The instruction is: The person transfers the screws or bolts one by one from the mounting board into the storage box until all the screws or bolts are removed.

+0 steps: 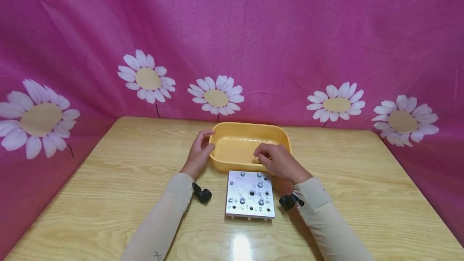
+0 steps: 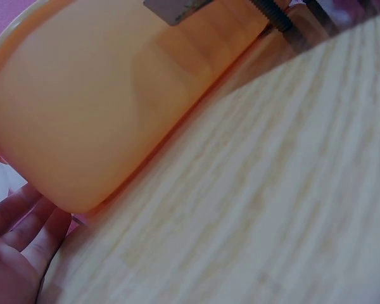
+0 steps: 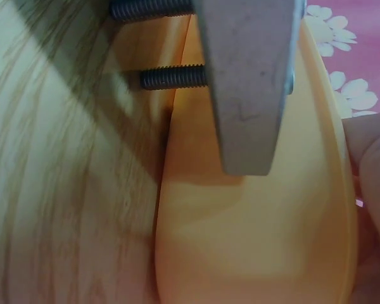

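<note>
The part-bolted silvery square metal plate (image 1: 241,187) has bare holes (image 1: 251,193); relaxed left hand (image 1: 197,153) touches yellow oblong basin (image 1: 228,166), curled right hand (image 1: 282,162), hold unclear.

Magenta cloth (image 1: 275,31) bkgd, w/ lg white daisies (image 1: 216,98), bhd pale wood-grain tbl (image 1: 108,180); far corners rounded

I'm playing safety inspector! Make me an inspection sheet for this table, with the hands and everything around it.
Surface: wood-grain table, shiny glare near the front.
Job's things: yellow tray; nearer the person, a metal plate with bolts in some holes.
Clutter: nothing seen.
Left hand: touches the tray's left end.
Right hand: at the tray's front right, fingers curled; can't tell whether they hold something.
Cables: nothing seen.
Surroundings: pink cloth with white daisies behind the table.
</note>
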A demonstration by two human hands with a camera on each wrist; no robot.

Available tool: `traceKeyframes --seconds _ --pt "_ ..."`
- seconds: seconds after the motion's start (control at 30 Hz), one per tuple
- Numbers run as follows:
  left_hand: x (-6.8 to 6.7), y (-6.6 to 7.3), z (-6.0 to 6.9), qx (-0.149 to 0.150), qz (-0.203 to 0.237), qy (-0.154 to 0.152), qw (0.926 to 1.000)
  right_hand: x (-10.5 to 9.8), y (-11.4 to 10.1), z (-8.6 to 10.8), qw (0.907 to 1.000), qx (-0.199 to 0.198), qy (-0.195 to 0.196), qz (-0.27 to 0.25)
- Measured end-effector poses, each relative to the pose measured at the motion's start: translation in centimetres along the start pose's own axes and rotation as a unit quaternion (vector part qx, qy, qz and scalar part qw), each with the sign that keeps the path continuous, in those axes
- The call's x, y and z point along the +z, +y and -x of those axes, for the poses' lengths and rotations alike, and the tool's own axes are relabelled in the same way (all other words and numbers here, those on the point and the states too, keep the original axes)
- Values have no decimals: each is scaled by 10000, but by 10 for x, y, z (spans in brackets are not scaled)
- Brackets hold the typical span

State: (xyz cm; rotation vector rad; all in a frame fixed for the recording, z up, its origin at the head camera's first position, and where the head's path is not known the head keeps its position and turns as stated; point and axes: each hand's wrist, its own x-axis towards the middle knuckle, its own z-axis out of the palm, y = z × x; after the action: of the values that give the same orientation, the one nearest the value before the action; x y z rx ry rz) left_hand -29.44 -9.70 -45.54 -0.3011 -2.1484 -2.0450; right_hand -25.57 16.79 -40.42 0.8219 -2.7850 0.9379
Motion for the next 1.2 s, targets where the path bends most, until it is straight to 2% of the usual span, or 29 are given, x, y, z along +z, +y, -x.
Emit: traceKeyframes --seconds 0.23,0.6,0.67,0.9,1.2 --pt "1 2 2 -58 -34 34 10000 0 -1 1 9996 228 -98 118" --pt "-2 4 0 -221 53 -94 9997 -1 -2 0 9994 194 -98 284" --pt "-2 7 1 -285 77 -161 9994 -1 -1 0 9993 198 -121 302" --pt "-1 35 13 -332 -27 -235 9992 -1 -2 0 9986 356 -246 313" --pt "0 38 15 -390 -38 -246 9989 -1 -1 0 9984 94 -146 534"
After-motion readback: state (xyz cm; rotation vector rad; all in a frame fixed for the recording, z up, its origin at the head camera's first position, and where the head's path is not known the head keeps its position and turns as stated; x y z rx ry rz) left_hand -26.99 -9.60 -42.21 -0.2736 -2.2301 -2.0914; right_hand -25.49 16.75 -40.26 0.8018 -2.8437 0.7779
